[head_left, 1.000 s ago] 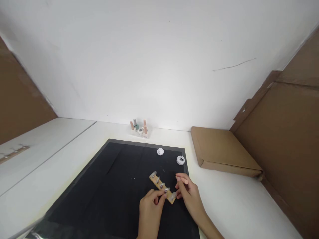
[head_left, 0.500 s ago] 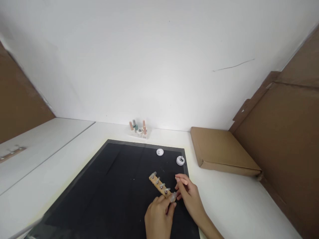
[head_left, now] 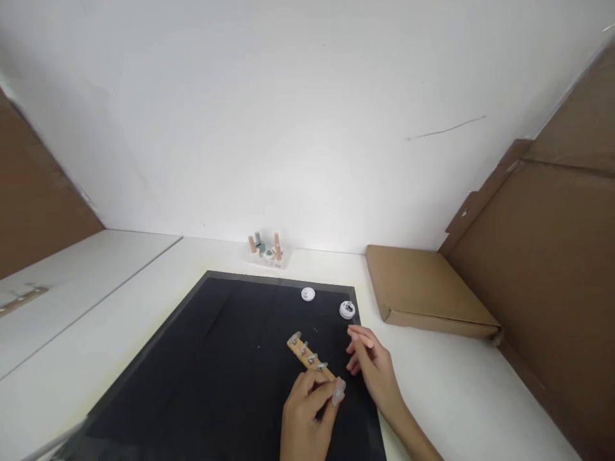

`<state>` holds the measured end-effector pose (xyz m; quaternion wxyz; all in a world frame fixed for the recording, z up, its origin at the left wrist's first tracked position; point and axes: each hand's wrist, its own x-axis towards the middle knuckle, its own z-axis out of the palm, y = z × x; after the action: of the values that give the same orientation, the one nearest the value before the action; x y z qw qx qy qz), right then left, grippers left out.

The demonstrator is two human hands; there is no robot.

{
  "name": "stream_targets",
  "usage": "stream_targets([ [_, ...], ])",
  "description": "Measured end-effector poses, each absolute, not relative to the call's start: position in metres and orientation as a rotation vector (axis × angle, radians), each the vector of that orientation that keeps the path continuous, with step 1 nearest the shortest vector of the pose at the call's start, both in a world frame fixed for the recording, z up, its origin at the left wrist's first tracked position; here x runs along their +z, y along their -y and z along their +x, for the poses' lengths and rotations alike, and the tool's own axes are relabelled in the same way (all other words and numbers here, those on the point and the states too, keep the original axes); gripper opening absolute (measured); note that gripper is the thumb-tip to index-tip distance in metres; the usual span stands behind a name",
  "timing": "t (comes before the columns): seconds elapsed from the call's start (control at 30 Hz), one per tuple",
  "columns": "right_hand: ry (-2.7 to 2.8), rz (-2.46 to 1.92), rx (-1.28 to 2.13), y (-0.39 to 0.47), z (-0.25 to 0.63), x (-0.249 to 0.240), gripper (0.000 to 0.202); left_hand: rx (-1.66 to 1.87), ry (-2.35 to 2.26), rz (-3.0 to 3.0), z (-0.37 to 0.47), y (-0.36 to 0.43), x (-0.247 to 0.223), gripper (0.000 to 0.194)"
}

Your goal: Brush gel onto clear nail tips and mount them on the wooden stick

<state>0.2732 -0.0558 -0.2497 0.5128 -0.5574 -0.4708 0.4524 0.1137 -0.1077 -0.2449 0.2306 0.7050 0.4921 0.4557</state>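
Observation:
My left hand [head_left: 309,410] pinches a clear false nail [head_left: 339,391] between thumb and fingers. The nail is at the lower end of a tan notched strip [head_left: 300,352], partly covered by that hand. Several more clear false nails stand in a slanted row along the strip on small metallic balls. To the right, my right hand [head_left: 373,366] is closed round a peach nail polish cap [head_left: 364,339]; its lower end and any brush are hidden. That hand is apart from the nail.
A clear holder [head_left: 266,259] with polish bottles stands near the wall. On the black mat [head_left: 192,371] lie a white lid [head_left: 308,294] and a small round white pot [head_left: 347,310] with silvery contents. A flat cardboard box [head_left: 423,285] lies right. Another strip [head_left: 22,301] shows far left.
My left hand has tilted the false nail and moved it slightly down and right. My right hand, with the peach cap, has drawn back up and right, away from it.

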Motion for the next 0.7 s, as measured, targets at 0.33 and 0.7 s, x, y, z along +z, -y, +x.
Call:
stream_targets([
  [0.33,1.071,-1.349,0.933,0.039,0.296,-0.238,0.03,1.414,-1.309,1.817,0.047,0.05,-0.168,0.019],
  [0.7,1.143,-1.362,0.941,0.013,0.281,-0.249,0.03,1.344,-1.17,1.744,0.04,0.022,-0.177,0.022],
])
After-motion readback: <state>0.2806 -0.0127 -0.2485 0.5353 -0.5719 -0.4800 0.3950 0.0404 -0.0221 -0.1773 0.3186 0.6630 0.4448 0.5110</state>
